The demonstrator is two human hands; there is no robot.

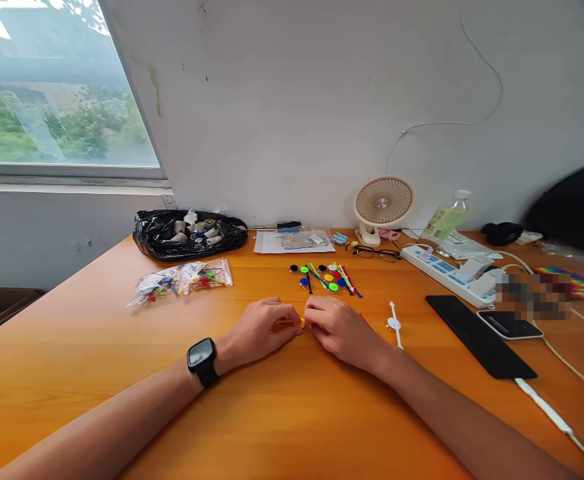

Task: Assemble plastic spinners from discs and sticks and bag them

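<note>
My left hand (pixel 265 328), with a black watch (pixel 202 361) on its wrist, pinches a small yellow plastic disc (pixel 302 323) between thumb and fingers. Close beside it, my right hand (pixel 339 333) has its fingers curled together; what they grip, if anything, is hidden. A thin red piece (pixel 368 322) shows behind the right hand, and I cannot tell whether that hand holds it. To the right lies a white arrow spinner (pixel 395 325) with a round disc at its middle. Beyond both hands are several coloured discs (pixel 329 277) and thin arrow sticks (pixel 348 279).
Clear bags of small plastic parts (pixel 182 280) lie left, before a black plastic bag (pixel 187 235). Along the wall are papers (pixel 272 242), a fan (pixel 383 203), glasses (pixel 375 253) and a bottle (pixel 447 217). A power strip (pixel 447 273), black phone (pixel 479 337) and cables occupy the right.
</note>
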